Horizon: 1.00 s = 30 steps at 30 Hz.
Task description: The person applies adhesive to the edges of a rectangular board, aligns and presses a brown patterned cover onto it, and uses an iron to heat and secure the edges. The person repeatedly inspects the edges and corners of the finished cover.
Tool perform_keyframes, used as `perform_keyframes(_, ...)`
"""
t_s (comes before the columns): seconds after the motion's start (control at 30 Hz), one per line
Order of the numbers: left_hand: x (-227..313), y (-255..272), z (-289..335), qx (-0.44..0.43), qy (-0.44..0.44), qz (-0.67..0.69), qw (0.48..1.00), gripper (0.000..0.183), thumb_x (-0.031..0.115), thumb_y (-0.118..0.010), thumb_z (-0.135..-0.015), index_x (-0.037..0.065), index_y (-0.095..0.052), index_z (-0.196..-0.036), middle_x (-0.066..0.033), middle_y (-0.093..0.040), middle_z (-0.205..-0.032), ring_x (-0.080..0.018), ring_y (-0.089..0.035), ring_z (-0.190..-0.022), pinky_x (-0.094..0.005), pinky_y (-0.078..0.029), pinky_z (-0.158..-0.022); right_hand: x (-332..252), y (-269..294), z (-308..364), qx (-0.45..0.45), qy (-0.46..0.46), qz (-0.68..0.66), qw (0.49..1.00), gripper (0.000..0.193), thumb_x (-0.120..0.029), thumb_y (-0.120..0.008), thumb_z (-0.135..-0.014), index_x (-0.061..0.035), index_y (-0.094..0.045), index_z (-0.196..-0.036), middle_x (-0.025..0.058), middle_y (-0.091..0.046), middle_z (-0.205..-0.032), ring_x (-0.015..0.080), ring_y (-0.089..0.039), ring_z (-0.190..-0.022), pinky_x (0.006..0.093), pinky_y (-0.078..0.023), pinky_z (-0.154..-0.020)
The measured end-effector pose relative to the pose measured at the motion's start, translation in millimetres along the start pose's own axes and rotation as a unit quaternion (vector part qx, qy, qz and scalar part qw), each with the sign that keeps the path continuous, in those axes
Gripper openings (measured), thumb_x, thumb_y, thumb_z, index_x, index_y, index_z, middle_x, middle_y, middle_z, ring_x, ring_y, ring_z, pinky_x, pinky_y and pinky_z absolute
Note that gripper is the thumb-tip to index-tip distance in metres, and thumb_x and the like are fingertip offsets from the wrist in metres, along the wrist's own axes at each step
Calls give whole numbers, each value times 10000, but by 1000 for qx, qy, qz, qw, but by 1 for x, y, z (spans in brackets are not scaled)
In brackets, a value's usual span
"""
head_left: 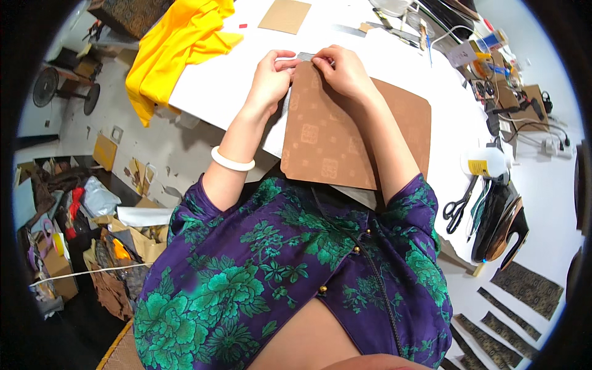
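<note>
A brown sheet [330, 132] with rounded corners and a tone-on-tone square pattern lies over the table's near edge, partly under my right forearm. My right hand [343, 71] is closed at the sheet's far left corner, thumb and fingers pinching its edge. Just left of that corner is my left hand [272, 80], its fingers curled in against the sheet's left edge; what lies between them is hidden. A small grey piece [305, 56] shows between the two hands; its kind is unclear. Below the left hand, a strip of grey material peeks out along the sheet's side.
Yellow cloth [179, 52] drapes off the table's left corner. A tan board [284, 16] lies at the far side. To the right are black scissors [459, 206], a white bottle [484, 163] and cluttered tools. Scraps and bags [102, 200] heap on the floor at left, near a fan [46, 86].
</note>
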<state>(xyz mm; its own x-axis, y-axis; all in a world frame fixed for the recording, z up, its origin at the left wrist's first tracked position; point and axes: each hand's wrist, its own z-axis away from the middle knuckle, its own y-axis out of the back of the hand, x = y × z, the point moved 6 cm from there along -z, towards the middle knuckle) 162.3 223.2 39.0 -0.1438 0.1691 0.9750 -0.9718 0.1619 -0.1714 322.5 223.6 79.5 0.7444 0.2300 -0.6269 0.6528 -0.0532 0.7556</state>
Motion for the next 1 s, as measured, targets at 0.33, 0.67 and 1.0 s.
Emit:
perform_keyframes(0.33,-7,11,2,-81,9,56,995,317,-101,-580,-890,-57,-604,-1203,-132,-669,-1148,-175,-637,-1077,-286,-509,-980,-24,9,4,21,22,40,999,84,-107,-701,-849,-31,-730,-870,117,-688,-898,292,-675,-816,380,-534,-751)
perform_keyframes(0.67,-16,23,-2,-142,13,95,985,307,-52,-615,-910,-37,-615,-1216,-114,-672,-1161,-165,-641,-1083,-286,-511,-995,-26,1,1,8,35,10,999,112,-97,-703,-858,5,-680,-895,147,-688,-907,298,-682,-817,377,-540,-746)
perform_keyframes(1.0,-23,25,-5,-153,-50,-21,987,323,22,-647,-928,-35,-604,-1244,-127,-667,-1180,-185,-636,-1114,-302,-516,-994,-12,0,-2,-48,-92,-81,991,88,-128,-639,-961,-42,-661,-961,24,-658,-832,129,-585,-787,264,-485,-727)
